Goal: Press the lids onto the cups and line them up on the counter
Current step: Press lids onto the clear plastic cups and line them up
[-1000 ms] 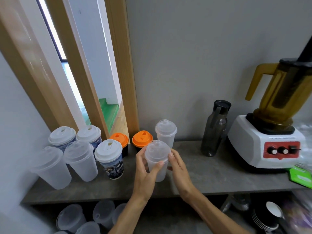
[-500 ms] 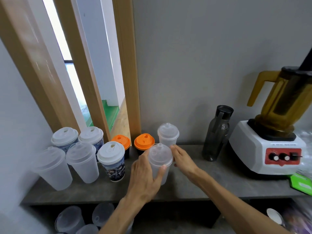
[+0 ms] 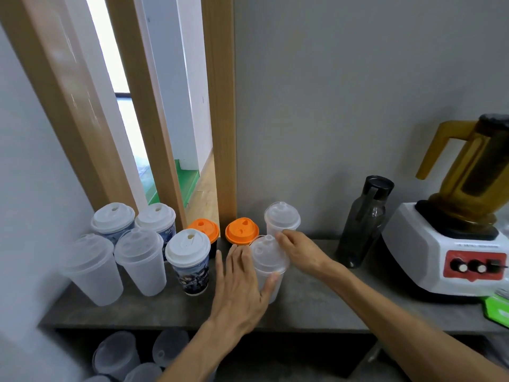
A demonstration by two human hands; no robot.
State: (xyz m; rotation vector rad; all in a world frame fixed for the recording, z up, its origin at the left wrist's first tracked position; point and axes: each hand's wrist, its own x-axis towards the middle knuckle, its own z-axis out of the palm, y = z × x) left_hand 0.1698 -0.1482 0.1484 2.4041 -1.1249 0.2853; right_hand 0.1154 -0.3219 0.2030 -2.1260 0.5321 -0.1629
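Note:
A frosted cup with a clear domed lid (image 3: 268, 257) stands on the grey counter (image 3: 316, 301). My left hand (image 3: 238, 288) holds it from the left, thumb across its front and fingers stretched along its far side. My right hand (image 3: 301, 250) reaches in from the right, and its fingertips touch the far right rim of the lid. Just behind stands another lidded frosted cup (image 3: 282, 219). To the left are two orange-lidded dark cups (image 3: 242, 234) (image 3: 205, 228), a printed cup with a white lid (image 3: 188, 252), two more printed cups (image 3: 113, 220) (image 3: 157, 219) and two frosted cups (image 3: 91, 260) (image 3: 140, 252).
A dark water bottle (image 3: 363, 221) stands right of my hands, then a white blender with an amber jug (image 3: 446, 244). A green item (image 3: 495, 310) lies at the right edge. More frosted cups (image 3: 115, 354) sit on the shelf below. Wooden frames rise behind the left cups.
The held cup has moved back toward the wall, close to the rear frosted cup. My right hand has shifted from the cup's side to the lid's far rim.

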